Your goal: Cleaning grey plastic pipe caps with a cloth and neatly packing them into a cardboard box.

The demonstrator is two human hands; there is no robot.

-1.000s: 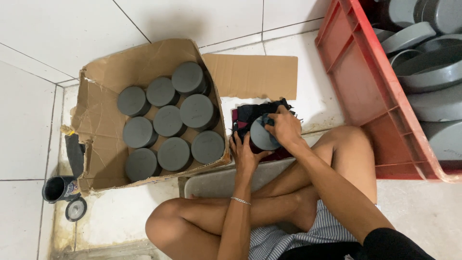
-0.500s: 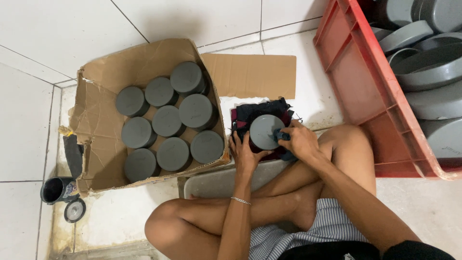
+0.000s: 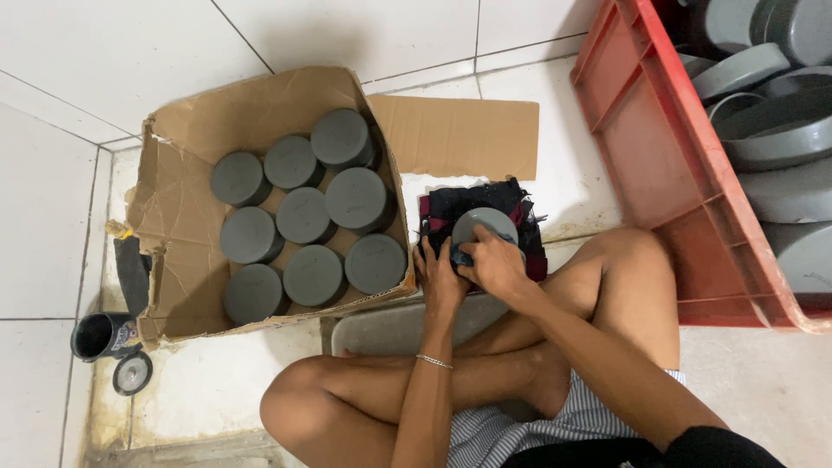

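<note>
I'm curling my right hand [image 3: 496,267] over the near edge of a grey round cap [image 3: 484,227], fingers bent and pressing a bit of cloth against it. My left hand [image 3: 440,276] is gripping the cap's side just beside it, on the dark rag [image 3: 529,212]. Left of my hands a cardboard box [image 3: 182,234] of caps is crowding in; right, a red crate [image 3: 659,165]. I'm sitting cross-legged on a white tiled floor [image 3: 347,35].

Right hand [image 3: 496,267] now lies across the near edge of the grey cap [image 3: 484,227], having shifted from its right side; left hand [image 3: 440,279] unchanged.
</note>
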